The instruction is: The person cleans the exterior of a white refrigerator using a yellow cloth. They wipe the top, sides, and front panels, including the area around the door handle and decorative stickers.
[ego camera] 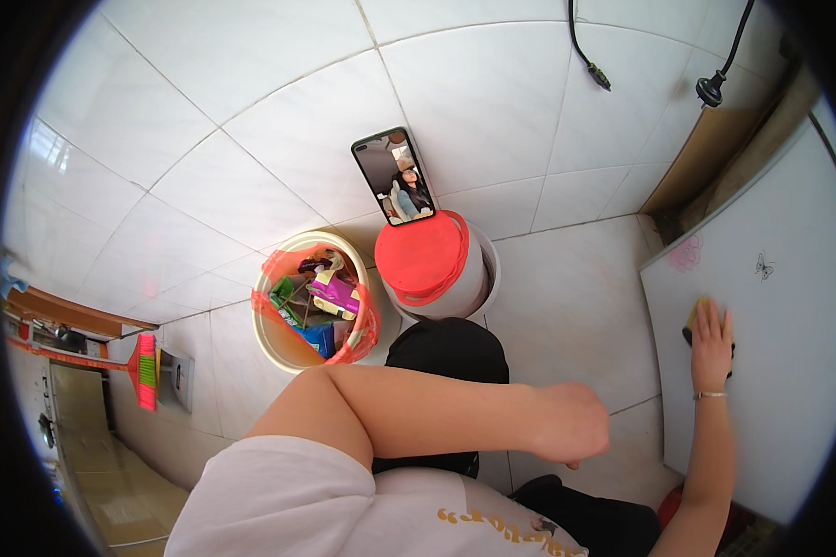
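My right hand [712,348] presses a yellow-and-black sponge [688,334] flat against a white panel [738,411], which looks like an appliance door. Its palm covers most of the sponge, and a thin bracelet circles the wrist. A butterfly drawing [763,267] and a pink flower drawing [686,252] decorate the panel just above. Across my lap lies my left forearm, with my left hand [573,423] bent down at the wrist over my legs. Its fingers are mostly hidden below the hand, so whether they hold anything cannot be seen.
A smartphone [394,177] playing video leans on the tiled wall atop a red-lidded bucket [421,257]. Left of it stands a bin [268,348] lined with a red bag and holding wrappers. A broom [146,372] and dustpan [177,379] are farther left. A plug [710,89] hangs upper right.
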A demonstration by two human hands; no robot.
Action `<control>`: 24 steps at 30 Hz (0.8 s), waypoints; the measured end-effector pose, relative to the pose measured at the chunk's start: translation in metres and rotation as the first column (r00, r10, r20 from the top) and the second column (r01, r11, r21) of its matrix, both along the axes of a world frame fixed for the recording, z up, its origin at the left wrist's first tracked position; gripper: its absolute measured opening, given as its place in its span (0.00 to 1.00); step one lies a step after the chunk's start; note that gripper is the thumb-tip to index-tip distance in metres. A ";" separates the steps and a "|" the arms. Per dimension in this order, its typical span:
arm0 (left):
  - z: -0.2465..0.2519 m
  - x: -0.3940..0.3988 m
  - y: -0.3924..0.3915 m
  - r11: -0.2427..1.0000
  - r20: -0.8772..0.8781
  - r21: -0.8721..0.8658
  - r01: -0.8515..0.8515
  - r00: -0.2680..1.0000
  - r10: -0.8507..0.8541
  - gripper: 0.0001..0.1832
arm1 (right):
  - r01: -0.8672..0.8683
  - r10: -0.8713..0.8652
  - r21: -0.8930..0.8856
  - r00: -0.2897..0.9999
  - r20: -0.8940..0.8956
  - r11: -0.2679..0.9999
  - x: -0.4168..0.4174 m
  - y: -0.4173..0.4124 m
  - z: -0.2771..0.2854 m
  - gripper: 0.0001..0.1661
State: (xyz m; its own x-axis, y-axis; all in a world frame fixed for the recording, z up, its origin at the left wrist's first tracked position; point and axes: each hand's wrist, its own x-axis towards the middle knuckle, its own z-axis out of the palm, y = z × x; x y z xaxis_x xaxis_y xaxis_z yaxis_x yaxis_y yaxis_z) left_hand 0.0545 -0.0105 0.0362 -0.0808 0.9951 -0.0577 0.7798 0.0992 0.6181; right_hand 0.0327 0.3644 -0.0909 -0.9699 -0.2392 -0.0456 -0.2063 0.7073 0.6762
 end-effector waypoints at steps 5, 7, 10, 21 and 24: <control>-0.004 -0.006 -0.007 0.999 -0.009 0.005 0.045 0.999 -0.045 0.10 | -0.021 0.024 -0.131 0.999 0.020 0.991 0.049 0.016 0.016 0.25; -0.007 -0.008 -0.006 0.996 -0.008 -0.003 0.084 0.996 -0.084 0.10 | -0.037 0.035 -0.114 0.999 -0.020 0.993 0.046 0.011 0.051 0.23; 0.008 -0.013 -0.008 0.988 0.063 -0.103 0.116 0.992 -0.110 0.13 | -0.085 0.055 -0.108 0.965 -0.256 0.990 0.007 -0.012 0.106 0.23; 0.015 -0.014 0.003 0.994 -0.005 -0.009 0.112 0.994 -0.112 0.13 | 0.023 -0.035 0.114 0.995 0.098 0.993 -0.052 -0.026 -0.021 0.27; 0.014 -0.011 -0.006 0.997 0.031 -0.021 0.081 0.996 -0.080 0.13 | 0.019 -0.019 0.003 0.954 0.298 1.000 0.008 -0.008 -0.077 0.22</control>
